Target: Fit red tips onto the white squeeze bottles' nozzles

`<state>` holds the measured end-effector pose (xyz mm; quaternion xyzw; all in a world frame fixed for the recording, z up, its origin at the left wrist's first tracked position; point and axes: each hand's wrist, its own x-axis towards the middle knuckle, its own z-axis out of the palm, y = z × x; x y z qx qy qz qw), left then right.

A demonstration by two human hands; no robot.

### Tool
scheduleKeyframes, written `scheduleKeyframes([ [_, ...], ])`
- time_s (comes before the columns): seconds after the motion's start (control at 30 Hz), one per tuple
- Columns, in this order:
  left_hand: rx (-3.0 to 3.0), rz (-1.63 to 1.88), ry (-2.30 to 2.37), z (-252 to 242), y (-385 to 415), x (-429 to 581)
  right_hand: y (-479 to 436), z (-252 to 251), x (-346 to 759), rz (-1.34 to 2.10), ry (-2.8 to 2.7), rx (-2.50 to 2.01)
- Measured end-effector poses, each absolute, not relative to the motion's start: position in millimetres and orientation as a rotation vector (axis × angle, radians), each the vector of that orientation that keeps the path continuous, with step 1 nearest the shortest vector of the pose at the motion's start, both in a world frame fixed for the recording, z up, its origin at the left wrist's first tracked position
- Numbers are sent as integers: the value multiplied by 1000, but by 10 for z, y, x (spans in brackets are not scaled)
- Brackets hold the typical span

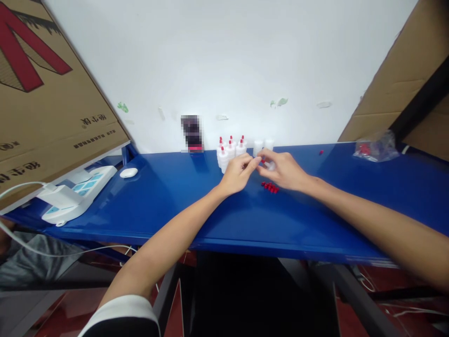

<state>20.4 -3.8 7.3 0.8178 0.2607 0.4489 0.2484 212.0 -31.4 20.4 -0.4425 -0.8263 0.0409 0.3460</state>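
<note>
Over the blue table, my two hands meet fingertip to fingertip. My right hand (282, 169) has its fingers closed round a small translucent white nozzle cap (270, 166). The fingers of my left hand (239, 174) are pinched together at a small red tip (263, 161) on the nozzle's end. Just behind my left hand stand several white bottles (230, 150) with red-tipped nozzles. Two white bottles without red tips (258, 148) are behind my right hand. Several small red caps (270, 187) lie on the table below my hands.
A clear bag with red pieces (376, 147) lies at the right, and one loose red cap (321, 152) near it. A white power strip (82, 194) and white case (128, 172) are at the left. A phone (192, 134) leans on the wall.
</note>
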Motion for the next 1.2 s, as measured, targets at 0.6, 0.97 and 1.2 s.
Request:
scheduleKeyframes([
  [0.6,2717,1509,440,7,-53,235,-327,183,2082,222,-2007,-1048],
  [0.97,2626,1390,509,4,-62,237,-344,112,2051,110,-2084,-1071],
  [1.2,2399,1642,744,109,-2,159,-300,134,2107,191,-2111,-1213],
])
